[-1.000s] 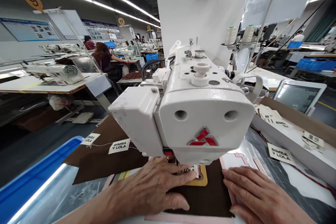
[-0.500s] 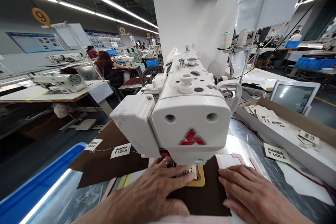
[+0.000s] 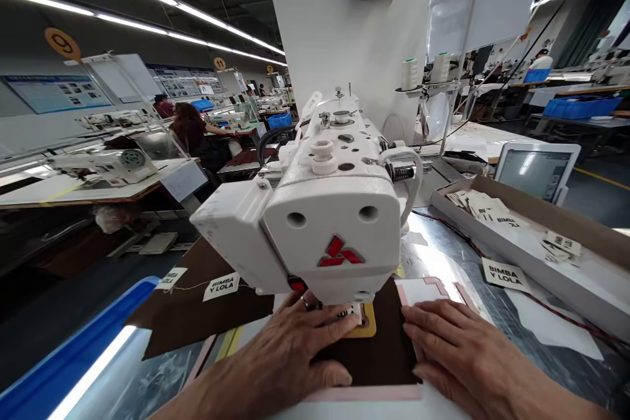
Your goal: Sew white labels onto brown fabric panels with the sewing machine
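A white sewing machine (image 3: 339, 210) with a red three-diamond badge stands right in front of me. Beneath its head lies a piece of dark brown material (image 3: 378, 354), with a cream label (image 3: 355, 312) and a yellow frame (image 3: 369, 325) on it. My left hand (image 3: 290, 348) rests on the brown piece, fingers stretched beside the label; some fingertips are hidden under the machine head. My right hand (image 3: 457, 348) lies flat at the piece's right edge, over a white template (image 3: 418, 290) with pink strips. The needle is hidden.
On the left, brown material (image 3: 197, 308) carries labels (image 3: 221, 286) joined by thread, above a blue bin (image 3: 73, 354). A long box of labels (image 3: 522, 230) stands right, near a loose label (image 3: 505, 273) and a tablet screen (image 3: 536, 174). A person (image 3: 189, 131) sits farther off.
The view has shifted, so most things appear farther left. Both hands keep nearly the same place on the brown piece. A dark spring now shows at the machine's right side.
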